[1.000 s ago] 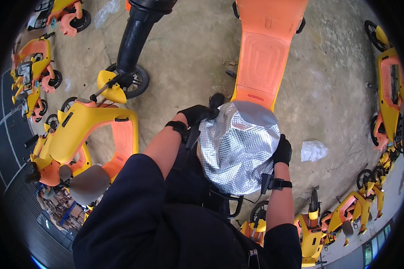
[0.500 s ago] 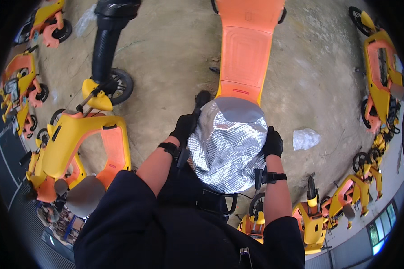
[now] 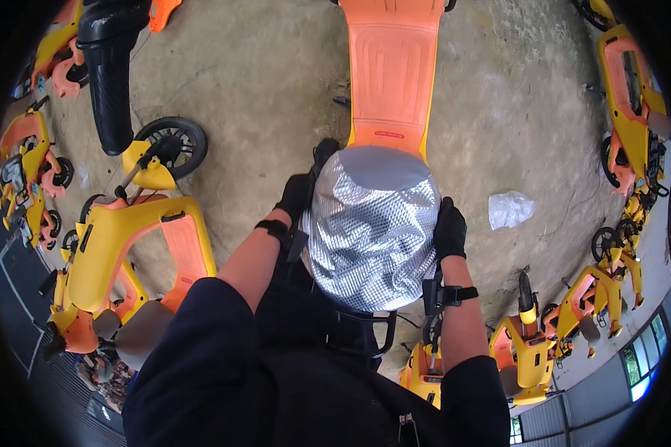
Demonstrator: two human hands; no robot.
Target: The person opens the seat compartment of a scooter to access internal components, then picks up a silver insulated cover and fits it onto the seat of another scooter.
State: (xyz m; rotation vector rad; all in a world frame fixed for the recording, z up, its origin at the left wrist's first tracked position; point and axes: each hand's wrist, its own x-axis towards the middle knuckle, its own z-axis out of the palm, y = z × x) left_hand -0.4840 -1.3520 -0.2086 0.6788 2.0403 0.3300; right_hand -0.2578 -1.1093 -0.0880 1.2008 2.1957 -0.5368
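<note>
A concrete floor (image 3: 268, 82) spreads under everything, with yellow-and-orange scooters standing around its edges. From my distant post I look straight down on a silver cover (image 3: 373, 242), crinkled and shiny, with a smooth grey patch at its far end; I place everything else by it. It sits on the near end of a scooter's orange deck (image 3: 391, 71), which runs away beyond it. A black rack (image 3: 386, 337) juts out at its near side.

The left hand (image 3: 297, 195), black-gloved, rests against the cover's left edge. The right hand (image 3: 449, 231), gloved alike, lies against its right edge. At both, the fingers curve out of sight, so I cannot tell whether either grips the fabric or only presses it.

Left of the cover, well apart, stands another scooter (image 3: 95, 257) with a black front wheel (image 3: 173, 147). Right of the cover, a crumpled clear plastic sheet (image 3: 511, 210) lies on the floor.
</note>
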